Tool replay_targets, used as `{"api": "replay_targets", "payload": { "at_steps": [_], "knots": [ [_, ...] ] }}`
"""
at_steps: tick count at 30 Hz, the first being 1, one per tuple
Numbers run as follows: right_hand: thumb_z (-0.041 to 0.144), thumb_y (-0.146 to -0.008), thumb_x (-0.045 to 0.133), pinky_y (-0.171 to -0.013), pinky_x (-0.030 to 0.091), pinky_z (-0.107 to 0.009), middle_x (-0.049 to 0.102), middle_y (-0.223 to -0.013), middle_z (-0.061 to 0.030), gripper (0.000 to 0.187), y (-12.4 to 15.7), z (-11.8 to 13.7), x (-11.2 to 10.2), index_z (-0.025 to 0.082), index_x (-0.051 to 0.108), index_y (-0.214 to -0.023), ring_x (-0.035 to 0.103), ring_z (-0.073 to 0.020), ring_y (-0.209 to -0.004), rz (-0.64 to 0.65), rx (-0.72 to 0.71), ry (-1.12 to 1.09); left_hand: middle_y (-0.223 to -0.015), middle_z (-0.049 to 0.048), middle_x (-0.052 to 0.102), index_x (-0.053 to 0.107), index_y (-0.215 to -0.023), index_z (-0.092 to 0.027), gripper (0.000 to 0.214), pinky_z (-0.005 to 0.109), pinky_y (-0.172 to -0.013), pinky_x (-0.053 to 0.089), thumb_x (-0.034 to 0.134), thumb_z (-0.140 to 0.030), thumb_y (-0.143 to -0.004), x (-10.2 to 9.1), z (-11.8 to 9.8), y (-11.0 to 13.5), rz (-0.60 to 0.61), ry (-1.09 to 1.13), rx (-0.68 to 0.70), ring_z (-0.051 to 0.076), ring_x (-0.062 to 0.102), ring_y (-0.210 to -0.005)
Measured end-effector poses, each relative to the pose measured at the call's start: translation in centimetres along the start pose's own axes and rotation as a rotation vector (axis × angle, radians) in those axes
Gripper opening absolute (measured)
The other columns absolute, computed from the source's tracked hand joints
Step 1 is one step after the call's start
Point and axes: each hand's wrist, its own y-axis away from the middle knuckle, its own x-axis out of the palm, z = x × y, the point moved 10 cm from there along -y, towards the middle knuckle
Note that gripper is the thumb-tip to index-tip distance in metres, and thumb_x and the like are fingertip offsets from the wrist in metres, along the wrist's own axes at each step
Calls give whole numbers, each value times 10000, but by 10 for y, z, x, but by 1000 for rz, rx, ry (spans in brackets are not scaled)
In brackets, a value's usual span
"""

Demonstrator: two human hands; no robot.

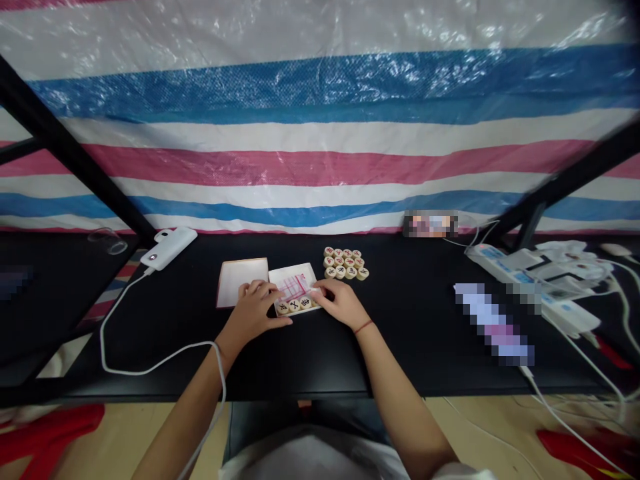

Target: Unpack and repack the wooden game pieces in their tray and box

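On the black desk, a shallow white cardboard box [293, 283] holds a row of round wooden Chinese chess pieces [295, 305] along its near side. A pink-checked sheet or wrapper [296, 288] lies in the box. My left hand [255, 313] grips the box's left side, with its fingers reaching over toward the wrapper. My right hand [335, 301] presses on the wrapper's right end with its fingertips. Left of the box lies a white lid [243, 282] with an orange edge. A tight group of several more chess pieces [345, 263] stands just behind the box.
A white power bank [169, 248] with a looping white cable sits at left, and a clear round object [107, 241] lies behind it. A power strip [530, 280] with plugs and a blurred long object [493, 325] sit at right. A striped tarp [320, 147] hangs behind the desk.
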Motion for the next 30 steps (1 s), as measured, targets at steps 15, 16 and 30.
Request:
{"api": "replay_targets", "payload": {
  "at_steps": [15, 16, 30],
  "knots": [
    [402, -917, 480, -587, 365, -226, 610, -613, -10, 352, 2, -1, 3, 180, 657, -709, 545, -120, -563, -113, 84, 91, -1010, 44, 681, 642, -909, -219, 236, 410, -890, 289, 594, -446, -865, 3, -11, 7, -12, -28, -7, 260, 497, -1070],
    [396, -918, 479, -587, 364, -225, 612, -613, -10, 350, 2, -1, 3, 181, 655, -704, 547, -120, -562, -126, 93, 94, -990, 43, 687, 638, -917, -220, 234, 410, -890, 285, 596, -445, -865, 4, -10, 7, -5, -17, -14, 259, 498, -1069],
    [403, -927, 448, -581, 372, -236, 573, -598, -6, 369, 3, -3, -3, 190, 602, -669, 508, -123, -557, -172, 93, -15, -1046, 47, 671, 642, -1068, -251, 216, 397, -871, 341, 489, -273, -917, -6, -13, 8, -56, 56, -64, 234, 518, -1034]
  ]
}}
